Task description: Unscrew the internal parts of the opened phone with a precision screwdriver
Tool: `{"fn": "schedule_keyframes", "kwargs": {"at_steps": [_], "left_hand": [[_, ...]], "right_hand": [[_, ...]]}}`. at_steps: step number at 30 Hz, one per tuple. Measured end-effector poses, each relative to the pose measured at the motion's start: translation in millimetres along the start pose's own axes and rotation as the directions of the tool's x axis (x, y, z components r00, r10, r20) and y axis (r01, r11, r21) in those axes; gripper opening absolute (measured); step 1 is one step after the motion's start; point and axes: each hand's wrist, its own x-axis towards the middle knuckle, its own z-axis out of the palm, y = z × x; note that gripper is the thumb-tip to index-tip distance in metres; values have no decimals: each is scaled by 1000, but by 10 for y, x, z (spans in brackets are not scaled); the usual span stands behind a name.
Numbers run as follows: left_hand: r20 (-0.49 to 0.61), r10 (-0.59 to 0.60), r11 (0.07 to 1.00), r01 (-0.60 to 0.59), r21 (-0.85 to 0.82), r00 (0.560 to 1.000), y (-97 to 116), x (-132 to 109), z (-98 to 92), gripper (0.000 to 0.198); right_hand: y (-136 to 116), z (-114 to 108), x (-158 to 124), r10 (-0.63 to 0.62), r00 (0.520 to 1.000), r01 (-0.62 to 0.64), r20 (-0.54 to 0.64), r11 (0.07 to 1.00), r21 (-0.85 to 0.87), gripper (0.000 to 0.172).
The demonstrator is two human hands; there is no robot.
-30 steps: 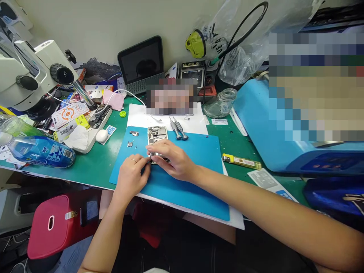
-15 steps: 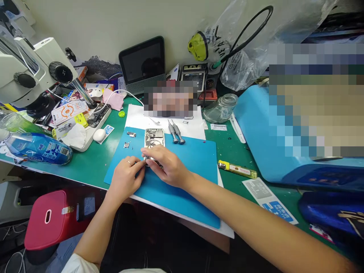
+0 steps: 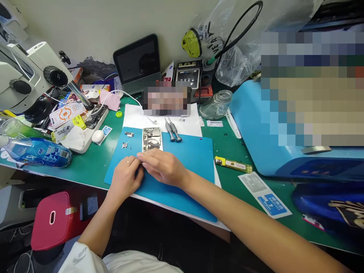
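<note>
An opened smartphone [image 3: 152, 138], its inner boards and parts bare, lies on a blue work mat [image 3: 187, 167]. Over its lower end is my right hand [image 3: 165, 167], fingers bent and drawn together, hiding that part of the phone. My left hand [image 3: 127, 175], with a ring on one finger, is curled at the phone's lower left corner, its fingertips meeting those of the right. What the fingertips pinch is too small or hidden. Left of the phone lie a small metal part [image 3: 129, 134] and another small component [image 3: 124, 145]. Two grey screwdrivers [image 3: 173, 131] rest to its right.
A microscope [image 3: 42, 76] and a blue bottle [image 3: 40, 152] stand at left. A glass jar [image 3: 216, 104], a yellow cutter knife [image 3: 233, 164] and a large blue tray [image 3: 250, 125] are at right. A dark-screened display [image 3: 138, 62] stands behind.
The whole view has shifted slightly. My right hand's fingers have drawn in closer to my left fingertips, and both hands sit slightly nearer me, uncovering a little more mat beneath the phone.
</note>
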Motion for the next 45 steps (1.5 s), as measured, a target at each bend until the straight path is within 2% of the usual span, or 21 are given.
{"fn": "schedule_keyframes", "kwargs": {"at_steps": [3, 7, 12, 17, 21, 24, 27, 29, 31, 35, 41, 45], "left_hand": [[27, 13, 1000, -12, -15, 1000, -27, 9, -4, 11], [71, 50, 998, -48, -37, 996, -88, 27, -23, 19], [166, 194, 980, -186, -64, 967, -212, 49, -151, 18], [270, 400, 916, -391, -88, 876, -364, 86, -293, 26], [294, 543, 836, -538, -103, 787, -356, 100, -252, 22], [275, 639, 766, -626, -146, 718, -298, 101, -174, 40], [245, 687, 726, -665, -176, 684, -251, 104, -122, 66], [287, 697, 712, -682, -167, 657, -232, 103, -113, 67], [319, 688, 714, -686, -140, 652, -223, 96, -117, 64], [287, 700, 702, -705, -104, 654, -220, 81, -127, 57], [361, 676, 709, -701, -78, 643, -204, 91, -129, 56], [348, 678, 711, -697, -90, 647, -200, 108, -133, 53]], "right_hand": [[2, 7, -6, -24, 1000, 23, -14, 997, -72, 62], [11, 29, -18, -3, 1000, 2, -5, 989, -146, 61], [21, 57, -24, -13, 1000, 13, 0, 979, -205, 57], [21, 66, -22, -23, 1000, 27, 20, 973, -229, 58], [24, 64, -7, -40, 999, 38, -3, 967, -252, 58], [36, 60, -6, -22, 1000, 21, -3, 967, -253, 57], [53, 56, -14, -6, 1000, 6, 0, 972, -234, 56], [66, 57, -17, 1, 1000, 0, 5, 978, -209, 57], [78, 61, -15, 8, 1000, -7, 6, 983, -184, 58], [96, 67, 1, 39, 999, -40, -12, 990, -133, 57], [106, 43, 14, 83, 997, -83, -1, 995, -53, 54], [122, 16, 14, 143, 989, -144, 26, 990, 1, 55]]}}
